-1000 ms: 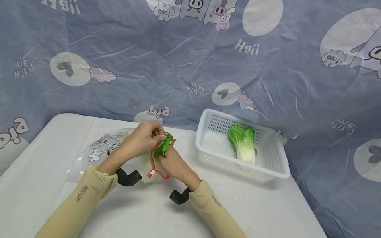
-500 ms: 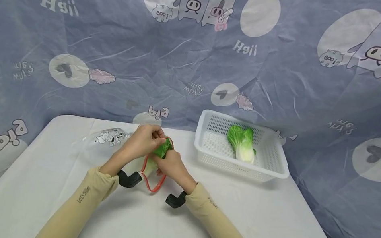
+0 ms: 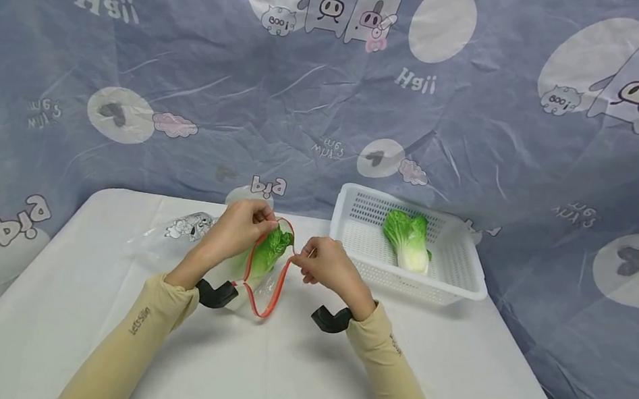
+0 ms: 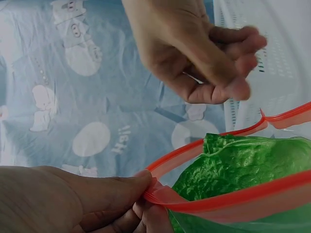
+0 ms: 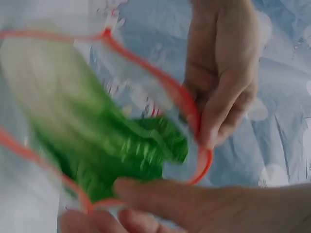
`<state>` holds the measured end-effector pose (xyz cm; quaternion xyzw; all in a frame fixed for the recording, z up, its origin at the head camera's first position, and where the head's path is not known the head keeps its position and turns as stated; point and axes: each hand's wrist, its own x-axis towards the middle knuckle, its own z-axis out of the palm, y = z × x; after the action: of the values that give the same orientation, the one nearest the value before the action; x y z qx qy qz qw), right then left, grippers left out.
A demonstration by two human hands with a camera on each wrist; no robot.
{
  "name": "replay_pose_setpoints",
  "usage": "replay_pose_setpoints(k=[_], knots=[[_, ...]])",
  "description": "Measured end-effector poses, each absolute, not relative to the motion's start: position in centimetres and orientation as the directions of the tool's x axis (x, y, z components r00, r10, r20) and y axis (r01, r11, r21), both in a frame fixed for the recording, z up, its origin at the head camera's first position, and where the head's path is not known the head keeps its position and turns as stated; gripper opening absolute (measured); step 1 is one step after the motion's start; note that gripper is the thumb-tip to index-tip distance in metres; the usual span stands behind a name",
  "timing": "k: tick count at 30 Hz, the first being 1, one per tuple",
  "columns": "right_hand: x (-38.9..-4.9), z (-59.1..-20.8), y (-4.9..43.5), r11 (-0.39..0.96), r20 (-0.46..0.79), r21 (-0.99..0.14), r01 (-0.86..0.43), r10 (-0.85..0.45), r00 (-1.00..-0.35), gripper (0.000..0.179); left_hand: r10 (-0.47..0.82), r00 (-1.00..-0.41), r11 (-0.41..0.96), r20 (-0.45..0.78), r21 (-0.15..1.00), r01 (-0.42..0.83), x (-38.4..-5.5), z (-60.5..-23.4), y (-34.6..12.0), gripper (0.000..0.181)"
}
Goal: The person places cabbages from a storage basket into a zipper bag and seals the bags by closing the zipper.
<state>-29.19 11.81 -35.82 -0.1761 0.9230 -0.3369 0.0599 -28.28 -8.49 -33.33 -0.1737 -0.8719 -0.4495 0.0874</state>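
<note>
My left hand [image 3: 241, 229] pinches the red zip edge of a clear plastic bag [image 3: 271, 305] between thumb and fingers. The bag's mouth gapes in a loop, and its body with a cartoon print spreads left behind that hand. Inside sits a cabbage [image 3: 269, 250], green leaves toward the opening, pale stalk deeper in; the left wrist view shows its crinkled leaf [image 4: 248, 165]. My right hand [image 3: 331, 266] is at the right side of the mouth, fingertips close to a kink in the rim. Loosely curled fingers with nothing between them show on that hand [image 4: 204, 58] in the left wrist view.
A white perforated basket [image 3: 343, 247] stands at the back right of the white table [image 3: 293, 387], with a second cabbage [image 3: 408, 243] lying in it. Behind the table hangs a grey-blue cloth [image 3: 220, 76] with cartoon prints.
My right hand has come away from the cabbage leaves and moved right to the bag's rim. The mouth has widened and shows more cabbage. My left hand keeps its pinch.
</note>
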Motion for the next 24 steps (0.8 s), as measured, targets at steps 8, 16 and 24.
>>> replay_pose_setpoints(k=[8,16,24], knots=[[-32.1,-38.3,12.3,0.706,0.159,-0.536,-0.463,-0.455,-0.876,0.022,0.23,-0.922,0.534,0.31,0.752,0.386,-28.3,-33.0,-8.5,0.012],[-32.8,-38.2,13.2,0.562,0.314,-0.507,-0.654,-0.587,-0.747,0.005,0.199,-0.932,0.544,0.303,0.757,0.362,-28.2,-32.6,-9.1,0.012],[-32.6,-36.5,14.8,0.483,0.279,-0.543,-0.688,-0.669,-0.689,0.007,0.165,-0.943,0.526,0.29,0.783,0.332,-27.9,-32.1,-9.7,0.011]])
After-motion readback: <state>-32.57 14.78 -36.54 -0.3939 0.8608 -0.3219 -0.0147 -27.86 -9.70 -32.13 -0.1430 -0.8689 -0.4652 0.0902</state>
